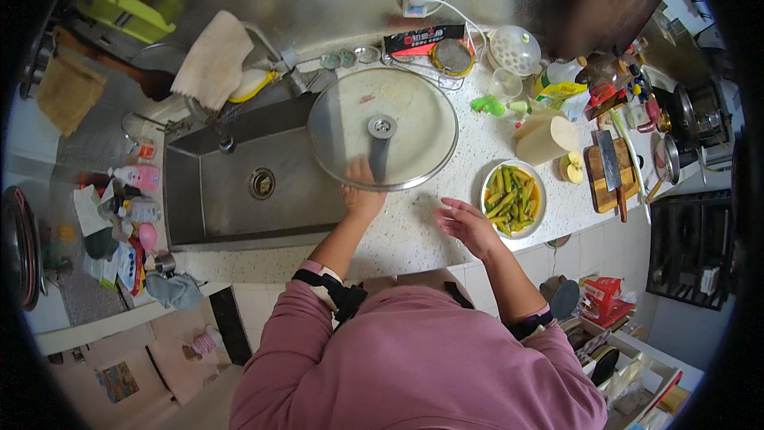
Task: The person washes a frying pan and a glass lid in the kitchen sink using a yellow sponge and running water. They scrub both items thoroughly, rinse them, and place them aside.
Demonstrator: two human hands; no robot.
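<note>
My left hand [362, 195] has its fingers grasping the near rim of the big glass lid [383, 128], which lies partly over the sink [239, 183] on the speckled worktop [414, 231], while my right hand [465, 224] hovers, fingers released, beside the plate of green beans [513, 199].

Left hand [362, 191] gripping — right hand [465, 224] open, fingers spread.

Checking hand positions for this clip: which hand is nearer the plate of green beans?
Right. The right hand hovers open just left of the plate, not touching it. The left hand is farther left, gripping the glass lid by the sink.
</note>
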